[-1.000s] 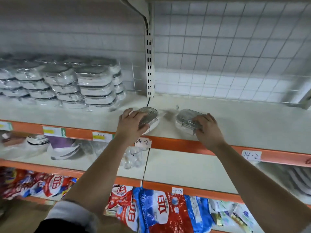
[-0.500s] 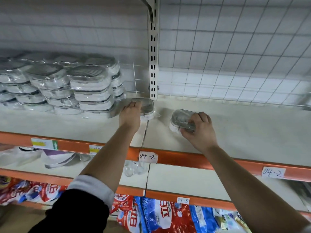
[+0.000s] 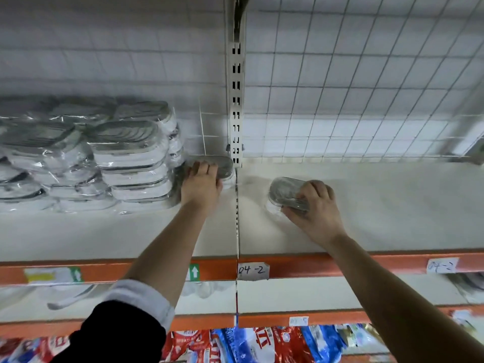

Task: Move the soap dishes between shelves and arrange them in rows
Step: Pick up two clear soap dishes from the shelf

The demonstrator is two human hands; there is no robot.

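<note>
Since a second ago the left hand [image 3: 201, 186] has slid its soap dish [image 3: 221, 166] from the front of the shelf [image 3: 392, 205] to the back, at 11 o'clock from the right hand [image 3: 315, 205]. Nearest, the right hand clamps a second dish [image 3: 284, 189] mid-shelf, curled round its end. Farther back, the left hand curls over its dish, just beside the wrapped stack [image 3: 131, 153]. The slick wrapping could let either dish slip, and a hard shove might topple the stack.
</note>
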